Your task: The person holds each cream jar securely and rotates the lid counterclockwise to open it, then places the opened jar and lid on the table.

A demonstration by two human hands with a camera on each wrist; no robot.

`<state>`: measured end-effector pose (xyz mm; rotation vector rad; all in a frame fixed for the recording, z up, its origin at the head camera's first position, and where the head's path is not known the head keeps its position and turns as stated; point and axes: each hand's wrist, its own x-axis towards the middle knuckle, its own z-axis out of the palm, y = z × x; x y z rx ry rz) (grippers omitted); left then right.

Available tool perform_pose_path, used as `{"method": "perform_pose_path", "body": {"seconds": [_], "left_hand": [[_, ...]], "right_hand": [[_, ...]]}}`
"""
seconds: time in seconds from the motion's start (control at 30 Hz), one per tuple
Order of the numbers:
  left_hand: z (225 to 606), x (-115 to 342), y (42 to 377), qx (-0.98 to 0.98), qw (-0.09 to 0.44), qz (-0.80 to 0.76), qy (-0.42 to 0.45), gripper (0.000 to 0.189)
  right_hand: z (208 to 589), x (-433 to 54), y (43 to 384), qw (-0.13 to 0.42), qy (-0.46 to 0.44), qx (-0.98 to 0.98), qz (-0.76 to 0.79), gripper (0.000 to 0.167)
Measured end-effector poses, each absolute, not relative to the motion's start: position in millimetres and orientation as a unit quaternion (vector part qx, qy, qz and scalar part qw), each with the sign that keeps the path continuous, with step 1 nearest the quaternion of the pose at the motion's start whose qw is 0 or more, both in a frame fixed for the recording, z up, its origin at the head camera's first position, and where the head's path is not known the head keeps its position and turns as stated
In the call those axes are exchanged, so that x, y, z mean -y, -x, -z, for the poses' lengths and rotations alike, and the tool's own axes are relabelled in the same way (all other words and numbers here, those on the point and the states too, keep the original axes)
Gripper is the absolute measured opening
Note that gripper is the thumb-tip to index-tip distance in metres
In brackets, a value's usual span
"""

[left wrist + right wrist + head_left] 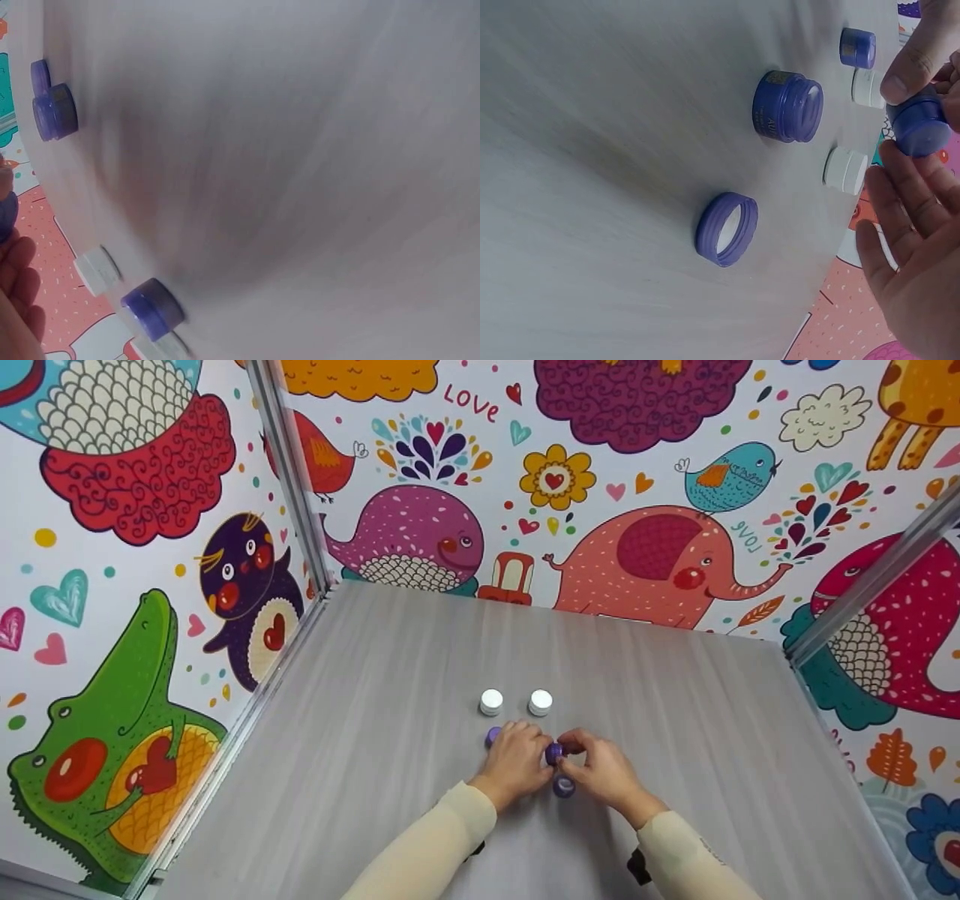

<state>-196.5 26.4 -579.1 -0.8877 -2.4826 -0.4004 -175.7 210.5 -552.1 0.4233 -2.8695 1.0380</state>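
Observation:
Between my hands is a small purple jar (pixel 553 753). My left hand (pixel 514 757) grips it, its thumb pressed on the jar in the right wrist view. My right hand (pixel 607 772) has thumb and index finger around the jar's other side, while its other fingers spread loosely. Just below stands an uncapped purple jar (pixel 787 107) with a pale top. A loose purple lid (pixel 726 229) lies near it with its hollow side showing; the right hand hides it in the head view. Another purple jar (pixel 857 47), capped, is partly covered by the left hand from above.
Two white jars stand beyond the hands, a left one (pixel 491 702) and a right one (pixel 540 702). All rest on a grey wood-grain table (pixel 390 675). Printed cartoon walls (pixel 637 562) and a metal frame post (pixel 289 472) border the table.

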Motion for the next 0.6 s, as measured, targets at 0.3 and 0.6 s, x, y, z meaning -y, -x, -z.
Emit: {"method": "perform_pose_path", "body": {"seconds": [0.3,0.6], "left_hand": [[579.1,-27.7,196.7,0.91,0.222,0.145,0.318,0.034],[580.3,-27.9,195.8,0.907,0.234,0.149,0.317,0.033]], "right_hand": [[551.1,-210.4,174.7,0.021,-0.111,0.934,-0.339,0.031],[551.6,-209.9,174.9,0.008,-0.107,0.941,-0.322,0.022]]}}
